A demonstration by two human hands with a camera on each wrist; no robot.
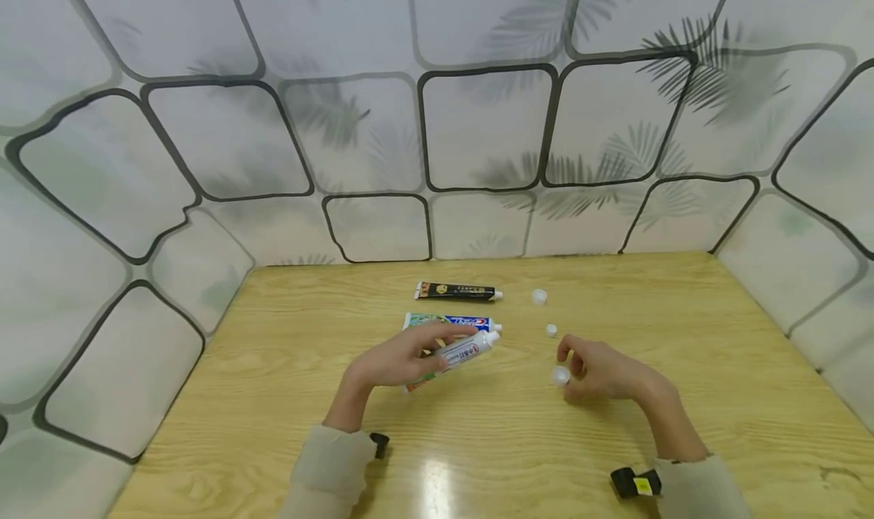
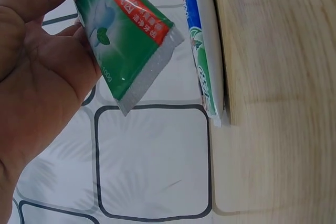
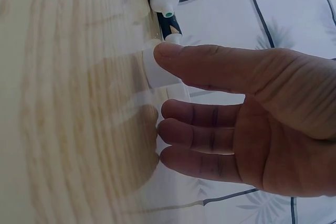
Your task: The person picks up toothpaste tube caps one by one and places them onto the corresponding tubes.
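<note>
Left hand (image 1: pixel 396 363) curled round a tube of toothpaste (image 1: pixel 464 350), open end toward the right hand. Right hand (image 1: pixel 601 373) pinching a small white cap (image 1: pixel 561 375) at the fingertips, down on the table (image 1: pixel 478 443). Could squeeze paste out with too hard a grip. Could drop the slippery little cap and see it roll off toward the two other caps (image 1: pixel 539 297) past the right hand.
</note>
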